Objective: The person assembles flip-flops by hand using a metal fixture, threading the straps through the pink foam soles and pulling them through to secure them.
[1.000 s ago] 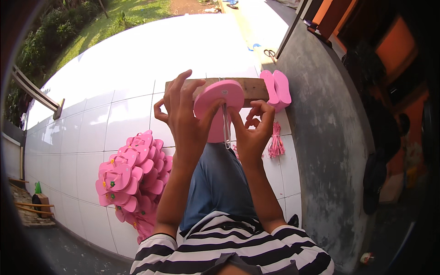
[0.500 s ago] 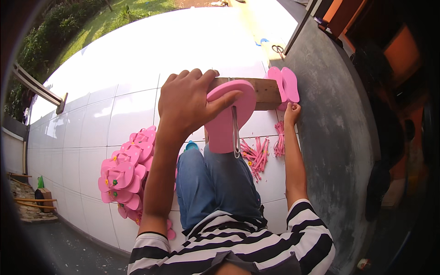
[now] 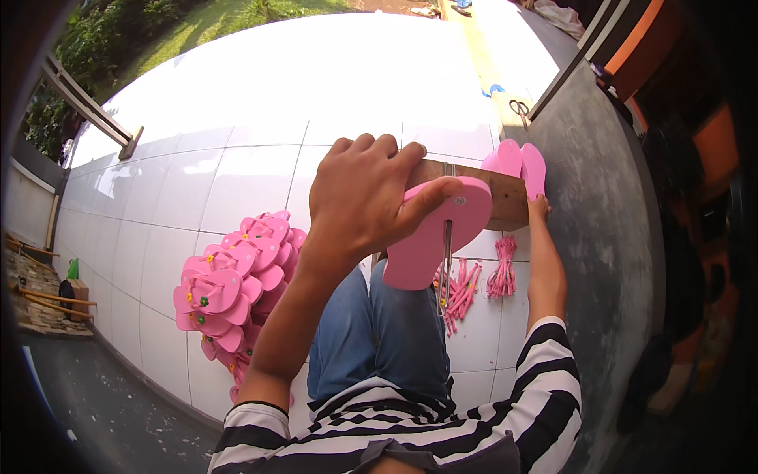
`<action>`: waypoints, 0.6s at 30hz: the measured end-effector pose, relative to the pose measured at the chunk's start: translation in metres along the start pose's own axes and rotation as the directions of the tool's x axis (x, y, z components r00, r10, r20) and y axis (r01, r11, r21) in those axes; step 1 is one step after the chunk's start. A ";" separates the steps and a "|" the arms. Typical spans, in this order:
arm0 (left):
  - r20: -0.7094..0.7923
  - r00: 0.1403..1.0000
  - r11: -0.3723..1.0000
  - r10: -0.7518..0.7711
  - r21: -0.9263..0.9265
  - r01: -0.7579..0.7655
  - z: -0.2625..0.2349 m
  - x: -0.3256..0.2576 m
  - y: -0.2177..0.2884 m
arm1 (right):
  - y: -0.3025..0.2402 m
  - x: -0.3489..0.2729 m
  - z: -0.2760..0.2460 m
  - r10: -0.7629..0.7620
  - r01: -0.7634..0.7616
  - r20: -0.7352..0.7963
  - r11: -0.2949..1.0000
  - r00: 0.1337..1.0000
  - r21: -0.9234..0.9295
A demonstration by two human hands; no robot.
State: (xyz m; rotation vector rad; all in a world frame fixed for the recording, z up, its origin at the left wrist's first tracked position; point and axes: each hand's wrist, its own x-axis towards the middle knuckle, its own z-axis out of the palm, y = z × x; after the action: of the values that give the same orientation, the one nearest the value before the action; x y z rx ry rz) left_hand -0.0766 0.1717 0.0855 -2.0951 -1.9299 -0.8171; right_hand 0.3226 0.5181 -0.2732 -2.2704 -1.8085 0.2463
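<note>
My left hand (image 3: 359, 197) is closed around a pink flip-flop sole (image 3: 430, 245), its thumb on the sole's face and its fingers over the edge of a wooden block (image 3: 505, 197). A thin doubled metal wire (image 3: 448, 245) runs down along the sole and up onto the block; how it is fixed there is partly hidden. Out to the right, my right hand (image 3: 538, 207) is closed on the near end of another pink sole (image 3: 534, 166), which stands beside a further pair of soles (image 3: 508, 156).
On my left is a heap of pink flip-flops (image 3: 237, 276) with small flower trims. Pink straps (image 3: 462, 296) lie loose right of my knees, near a tied strap bundle (image 3: 502, 268). Scissors (image 3: 519, 109) lie farther off by a grey wall (image 3: 600, 237).
My right hand has moved from below the soles to grip one by its end. The view has shifted, so everything near sits farther right and lower. My left hand keeps its hold.
</note>
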 end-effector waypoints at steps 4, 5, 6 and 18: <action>-0.020 1.000 1.000 -0.023 -0.001 0.023 -0.001 -0.001 0.001 | -0.027 -0.014 -0.002 0.076 -0.077 -0.024 0.997 0.997 -0.021; -0.015 0.999 1.000 -0.029 0.005 0.029 -0.003 -0.001 0.001 | -0.028 -0.020 -0.004 0.086 -0.087 -0.043 0.996 0.995 -0.027; -0.009 0.999 0.999 -0.036 0.011 0.036 -0.004 -0.002 0.000 | -0.033 -0.023 -0.005 0.095 -0.098 -0.061 0.995 0.994 -0.032; -0.025 0.999 0.994 0.029 0.110 -0.026 0.001 -0.008 -0.004 | -0.049 -0.260 -0.081 -0.272 -0.403 0.299 -0.558 0.915 0.725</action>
State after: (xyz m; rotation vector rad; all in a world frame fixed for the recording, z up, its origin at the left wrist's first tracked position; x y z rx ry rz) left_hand -0.0805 0.1664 0.0795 -2.0328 -1.8835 -0.7127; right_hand 0.2403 0.2692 -0.1848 -0.6083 -0.3558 1.7023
